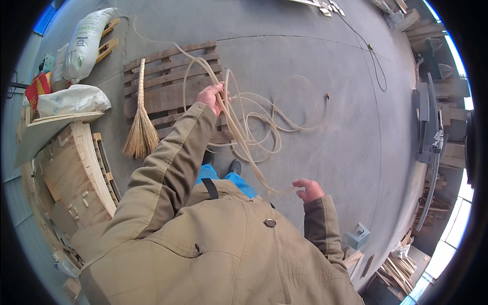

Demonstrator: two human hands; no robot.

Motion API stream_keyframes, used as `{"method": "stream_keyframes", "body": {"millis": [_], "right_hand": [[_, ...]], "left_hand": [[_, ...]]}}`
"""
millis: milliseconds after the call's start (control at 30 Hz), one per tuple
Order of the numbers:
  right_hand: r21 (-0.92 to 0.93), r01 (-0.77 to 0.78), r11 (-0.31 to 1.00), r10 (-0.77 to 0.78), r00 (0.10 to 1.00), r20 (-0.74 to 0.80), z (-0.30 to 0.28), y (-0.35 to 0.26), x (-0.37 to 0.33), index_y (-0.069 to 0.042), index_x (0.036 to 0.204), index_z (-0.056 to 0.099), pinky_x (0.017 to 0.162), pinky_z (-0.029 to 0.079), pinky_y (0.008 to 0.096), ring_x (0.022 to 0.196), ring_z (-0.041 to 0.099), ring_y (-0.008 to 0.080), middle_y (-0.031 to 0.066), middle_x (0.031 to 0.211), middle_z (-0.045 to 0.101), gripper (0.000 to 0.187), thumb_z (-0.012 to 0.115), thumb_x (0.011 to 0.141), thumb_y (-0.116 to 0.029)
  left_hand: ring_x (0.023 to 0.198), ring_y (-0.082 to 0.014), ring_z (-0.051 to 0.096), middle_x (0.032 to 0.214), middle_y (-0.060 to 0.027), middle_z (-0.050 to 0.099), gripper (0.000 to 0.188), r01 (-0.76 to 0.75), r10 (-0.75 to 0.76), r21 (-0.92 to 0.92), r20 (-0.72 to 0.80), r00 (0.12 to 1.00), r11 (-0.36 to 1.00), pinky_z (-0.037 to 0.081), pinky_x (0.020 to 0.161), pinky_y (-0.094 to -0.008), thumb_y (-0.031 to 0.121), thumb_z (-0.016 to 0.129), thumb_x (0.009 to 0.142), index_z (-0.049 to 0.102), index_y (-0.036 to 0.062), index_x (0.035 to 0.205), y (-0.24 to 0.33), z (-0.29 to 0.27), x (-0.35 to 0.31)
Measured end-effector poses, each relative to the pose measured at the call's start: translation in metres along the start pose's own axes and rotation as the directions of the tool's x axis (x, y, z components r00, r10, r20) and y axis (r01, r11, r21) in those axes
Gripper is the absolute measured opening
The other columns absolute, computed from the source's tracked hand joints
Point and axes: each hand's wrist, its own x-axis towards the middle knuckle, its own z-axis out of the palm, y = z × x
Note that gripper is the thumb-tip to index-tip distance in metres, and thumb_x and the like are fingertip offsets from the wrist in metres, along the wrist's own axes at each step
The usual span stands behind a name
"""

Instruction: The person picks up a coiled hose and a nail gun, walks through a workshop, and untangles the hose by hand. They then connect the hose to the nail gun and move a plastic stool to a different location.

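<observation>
My left hand [212, 98] is closed around several strands of a pale, see-through hose [237, 128], held up in long loops in front of me. The loops hang down toward my jacket, where their lower bend is partly blurred. From that bend a faint strand runs to my right hand [311, 191], whose thumb and curled forefinger close loosely about it. More of the same hose lies in loose coils on the floor and over a wooden pallet [162, 86]. One end with a dark fitting [327, 96] rests on the floor to the right.
A straw broom [141, 122] lies on the pallet. At the left are stuffed white sacks [90, 46] and a curved plywood piece [76, 168]. A dark cable [373, 61] trails across the grey floor [325, 152]. Stacked timber and a light-blue box [357, 236] stand at the right.
</observation>
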Motion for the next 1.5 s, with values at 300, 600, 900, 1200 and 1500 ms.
{"method": "stream_keyframes", "body": {"millis": [300, 600, 900, 1200, 1500], "right_hand": [[0.275, 0.221, 0.936, -0.135, 0.944, -0.3, -0.042, -0.073, 0.116, 0.001, 0.115, 0.065, 0.078, 0.056, 0.0305, 0.087, 0.069, 0.0162, 0.0137, 0.097, 0.072, 0.031, 0.069, 0.085, -0.004], [0.339, 0.479, 0.81, -0.394, 0.872, -0.289, -0.024, -0.255, 0.214, 0.006, 0.125, 0.057, 0.081, 0.055, 0.032, 0.092, 0.07, 0.0219, 0.0182, 0.101, 0.071, 0.047, 0.072, 0.087, -0.019], [-0.095, 0.297, 0.95, -0.307, 0.944, -0.12, 0.059, -0.291, 0.276, 0.005, 0.106, 0.066, 0.079, 0.054, 0.0387, 0.089, 0.069, 0.0305, 0.0214, 0.097, 0.071, 0.036, 0.073, 0.085, -0.024], [0.115, 0.222, 0.968, -0.193, 0.956, -0.222, 0.066, -0.267, 0.286, 0.004, 0.098, 0.068, 0.075, 0.054, 0.0403, 0.08, 0.069, 0.0301, 0.0169, 0.084, 0.072, 0.031, 0.07, 0.088, -0.025], [0.648, -0.014, 0.761, 0.032, 0.999, -0.016, 0.049, -0.249, 0.285, 0.002, 0.102, 0.064, 0.049, 0.045, 0.0264, 0.057, 0.056, 0.0114, 0.0035, 0.074, 0.062, 0.019, 0.068, 0.09, -0.014]], "left_hand": [[0.095, -0.0209, 0.068, 0.107, -0.0101, 0.069, 0.031, -0.093, 0.086, 0.319, 0.036, 0.996, 0.943, 0.058, 0.076, -0.0361, 0.003, 0.051, 0.098, 0.058, 0.002, 0.128, -0.009, -0.022, -0.062], [0.094, -0.016, 0.068, 0.11, -0.0103, 0.07, 0.027, -0.027, 0.002, 0.435, 0.058, 0.998, 0.9, 0.056, 0.079, -0.0284, 0.004, 0.053, 0.097, 0.061, 0.0012, 0.123, -0.002, -0.047, -0.124], [0.092, -0.0121, 0.067, 0.104, -0.0069, 0.072, 0.025, 0.009, -0.101, 0.584, 0.125, 0.987, 0.812, 0.054, 0.071, -0.03, 0.004, 0.055, 0.095, 0.064, 0.0023, 0.118, -0.033, -0.071, -0.18], [0.098, -0.0146, 0.066, 0.105, -0.0074, 0.07, 0.028, 0.016, -0.124, 0.523, 0.172, 0.977, 0.852, 0.054, 0.084, -0.0303, 0.001, 0.055, 0.095, 0.063, 0.0036, 0.122, -0.035, -0.088, -0.159], [0.093, -0.0149, 0.068, 0.101, -0.0082, 0.071, 0.025, 0.157, -0.236, 0.439, 0.13, 0.963, 0.884, 0.055, 0.083, -0.0303, 0.003, 0.055, 0.097, 0.063, 0.0046, 0.121, -0.04, -0.082, -0.148]]}}
